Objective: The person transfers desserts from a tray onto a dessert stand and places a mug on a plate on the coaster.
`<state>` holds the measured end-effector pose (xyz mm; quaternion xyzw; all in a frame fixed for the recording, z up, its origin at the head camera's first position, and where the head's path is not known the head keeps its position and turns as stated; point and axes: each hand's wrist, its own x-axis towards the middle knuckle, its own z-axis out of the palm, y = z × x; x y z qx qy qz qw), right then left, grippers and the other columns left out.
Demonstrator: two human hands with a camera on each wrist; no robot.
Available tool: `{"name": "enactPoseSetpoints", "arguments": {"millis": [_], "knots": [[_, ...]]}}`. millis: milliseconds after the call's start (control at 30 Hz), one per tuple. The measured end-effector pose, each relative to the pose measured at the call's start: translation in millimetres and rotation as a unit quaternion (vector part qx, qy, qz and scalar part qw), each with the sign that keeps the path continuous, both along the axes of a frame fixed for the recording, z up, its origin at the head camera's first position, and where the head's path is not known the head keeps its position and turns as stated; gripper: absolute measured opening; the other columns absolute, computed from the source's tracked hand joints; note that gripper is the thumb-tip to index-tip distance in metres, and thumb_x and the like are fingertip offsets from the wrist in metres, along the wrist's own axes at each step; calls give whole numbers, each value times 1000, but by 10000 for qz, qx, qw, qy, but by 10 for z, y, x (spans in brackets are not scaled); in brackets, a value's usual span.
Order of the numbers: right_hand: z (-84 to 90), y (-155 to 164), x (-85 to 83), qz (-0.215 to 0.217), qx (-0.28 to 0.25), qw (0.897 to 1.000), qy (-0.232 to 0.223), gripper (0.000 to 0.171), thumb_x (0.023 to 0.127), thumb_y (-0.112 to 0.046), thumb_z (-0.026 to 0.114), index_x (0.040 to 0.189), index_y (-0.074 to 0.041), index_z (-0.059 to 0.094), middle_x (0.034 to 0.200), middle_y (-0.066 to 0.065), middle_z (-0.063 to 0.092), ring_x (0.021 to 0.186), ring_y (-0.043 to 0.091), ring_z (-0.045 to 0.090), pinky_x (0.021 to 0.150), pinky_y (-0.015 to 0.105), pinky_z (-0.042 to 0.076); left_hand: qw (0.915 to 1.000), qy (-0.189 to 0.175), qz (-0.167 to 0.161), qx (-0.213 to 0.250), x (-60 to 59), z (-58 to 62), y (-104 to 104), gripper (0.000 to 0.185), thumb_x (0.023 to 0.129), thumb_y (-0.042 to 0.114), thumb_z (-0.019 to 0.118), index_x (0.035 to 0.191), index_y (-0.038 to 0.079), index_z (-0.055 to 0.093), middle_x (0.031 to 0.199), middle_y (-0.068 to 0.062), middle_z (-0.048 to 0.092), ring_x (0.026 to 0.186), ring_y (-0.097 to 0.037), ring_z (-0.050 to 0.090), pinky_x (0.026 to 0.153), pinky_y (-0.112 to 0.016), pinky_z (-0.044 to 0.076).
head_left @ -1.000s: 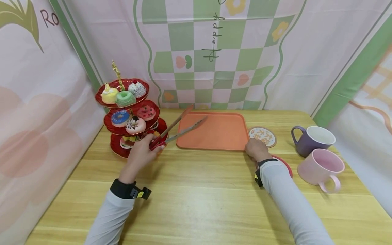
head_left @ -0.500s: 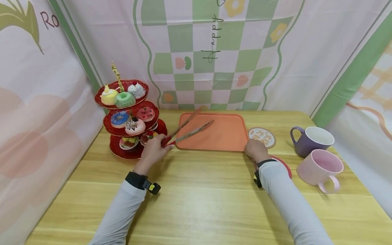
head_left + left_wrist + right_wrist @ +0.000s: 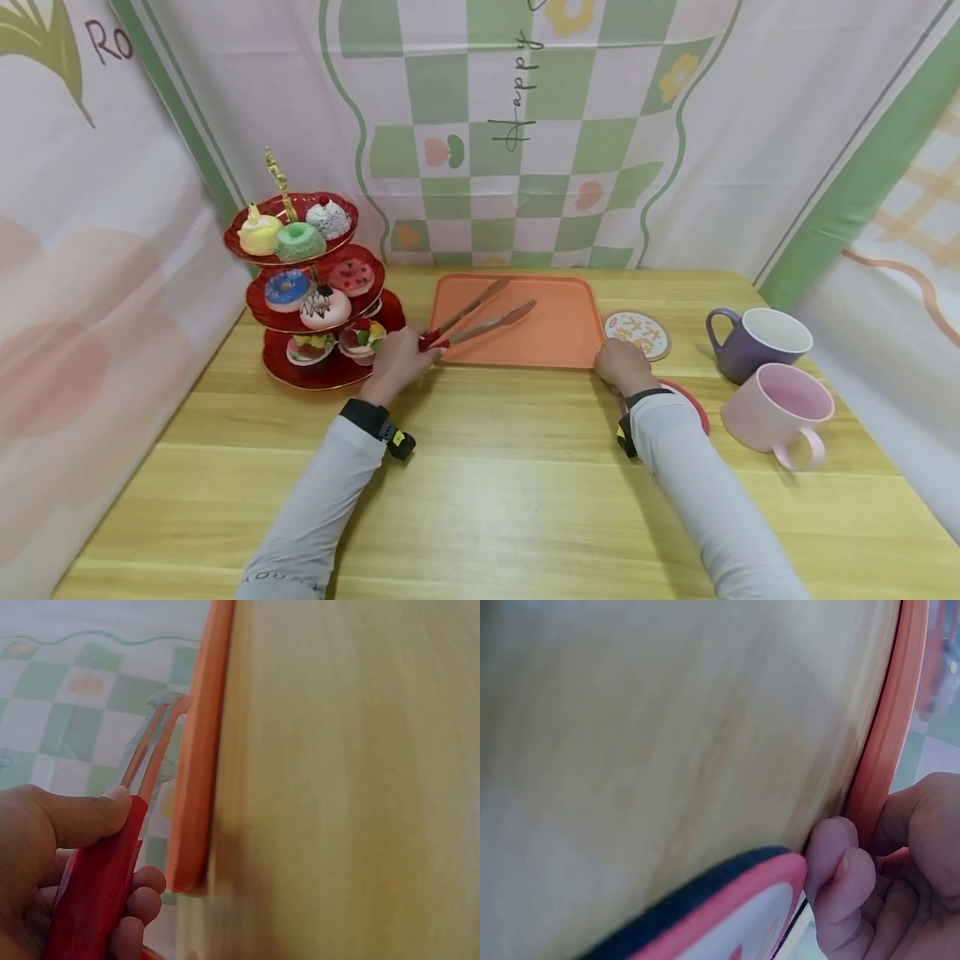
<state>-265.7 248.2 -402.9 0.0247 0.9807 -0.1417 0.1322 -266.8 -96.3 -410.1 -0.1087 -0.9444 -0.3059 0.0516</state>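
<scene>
Since the earlier frames we had swung the tongs (image 3: 480, 319) away from the stand (image 3: 315, 287) and lowered them until their open tips lay over the tray (image 3: 555, 333), nothing caught between them. Our left hand (image 3: 397, 360) sat at the tray's near left corner, thumb and curled fingers gripping the red handle of the tongs. Our right hand (image 3: 621, 365) rested at the tray's near right corner, its fingers curled against the rim (image 3: 881, 742); whether it truly gripped the rim or only touched it we could not tell. The tray bore no cake at all, while every cake and doughnut sat on the stand's three tiers, left of the tray. We judged the work barely begun: tool in hand, tray steadied, no piece moved. Right of the tray lay a coaster (image 3: 636, 332), a red coaster (image 3: 686, 400) under our right wrist, and two mugs (image 3: 768, 367) beyond.
</scene>
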Motion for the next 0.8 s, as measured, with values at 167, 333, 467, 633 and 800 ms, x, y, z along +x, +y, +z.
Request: {"name": "enactPoseSetpoints", "arguments": {"millis": [167,333,467,633,800], "knots": [[-26,17,-23,-2,-15,10000,-24,29,91,-6,34,75,1,58,84,21,57,69,29,56,56,34,45,10000,-57,-61,-32,-33,-19,49,25,82,27,73,94,6,64,73,-4,57,62,-20,50,54,-30,38],[-46,44,-31,34,33,10000,34,28,91,-5,34,77,1,58,84,21,56,68,30,55,54,34,44,9999,-46,-125,-94,-61,-25,86,27,81,26,74,96,6,65,74,-4,58,63,-21,51,55,-31,39],[-65,37,-40,82,39,9999,75,29,91,-5,34,76,1,58,84,21,56,69,30,55,56,35,45,9987,-16,-7,-505,-79,-67,113,33,78,31,76,98,7,64,80,-5,59,67,-21,53,58,-33,41],[-87,22,-54,83,72,9999,43,28,91,-4,35,75,0,58,84,21,57,70,31,55,59,36,46,9958,182,8,-895,-90,-94,148,36,78,33,76,97,5,64,81,-7,58,71,-22,53,62,-36,43],[-69,20,-46,15,99,9999,46,28,92,-6,35,77,1,58,84,20,57,70,30,55,58,35,46,9954,213,17,-929,-115,-72,192,33,77,32,77,91,5,64,74,-5,54,68,-22,50,59,-35,40]]}}
